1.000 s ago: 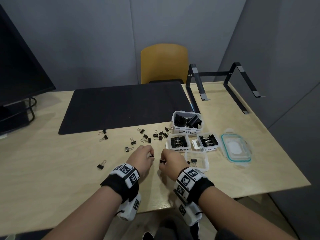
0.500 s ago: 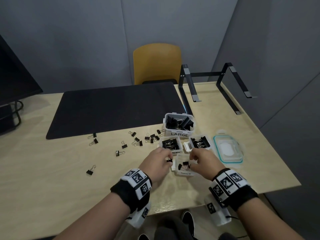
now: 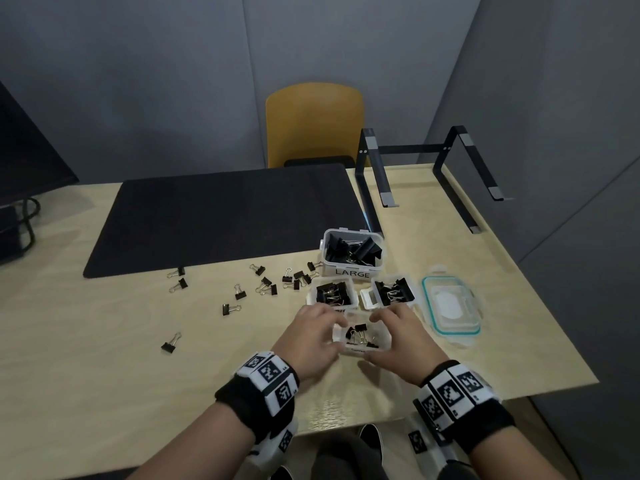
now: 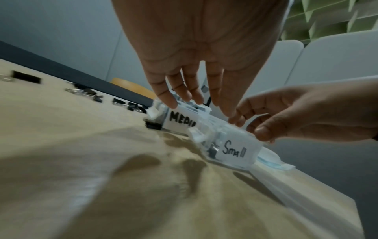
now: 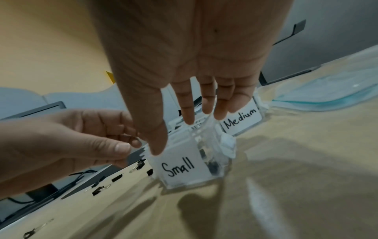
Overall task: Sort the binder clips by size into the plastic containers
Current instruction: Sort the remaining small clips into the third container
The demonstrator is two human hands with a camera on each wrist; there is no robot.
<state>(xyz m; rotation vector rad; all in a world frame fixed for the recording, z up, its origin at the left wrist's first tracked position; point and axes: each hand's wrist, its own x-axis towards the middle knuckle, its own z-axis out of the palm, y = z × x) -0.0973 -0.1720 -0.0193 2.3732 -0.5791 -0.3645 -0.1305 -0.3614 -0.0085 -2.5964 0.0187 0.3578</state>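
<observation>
**Hands at the Small box**

Head view: Small box [image 3: 363, 337], clear plastic, sits on the bench [image 3: 104, 358] near the front edge, a few small clips inside. Left hand [image 3: 308, 344] flanks its left side, right hand [image 3: 398, 337] its right side; fingers of both reach over the rim, loosely spread, nothing seen in them. Behind it stand two medium boxes, one on the left [image 3: 334, 294] and one on the right [image 3: 393, 292], both holding clips, and behind those the LARGE box [image 3: 353, 252], filled with big clips. Loose clips [image 3: 266, 287] lie scattered on the bench left of the boxes, one stray [image 3: 170, 344] nearer the front. Lid [image 3: 450, 308] with a teal rim lies to the right. Black mat [image 3: 221, 216] farther back, metal stand [image 3: 429, 174] at the right rear, yellow chair [image 3: 315, 123] beyond the bench.

Left wrist view: left fingers [image 4: 169, 95] straight, tips over the far rim of the Small box [image 4: 235, 150]; right hand [image 4: 306, 113] at its right end, thumb on the near top corner, fingers curled over the rim. Picture blurred.

Right wrist view: right fingers [image 5: 188, 110] extended over the Small box [image 5: 180, 166], thumb tip at its label. Left hand [image 5: 67, 140] is at the box's left, fingers bent, thumb close to the fingertips; whether it pinches anything I cannot tell.
</observation>
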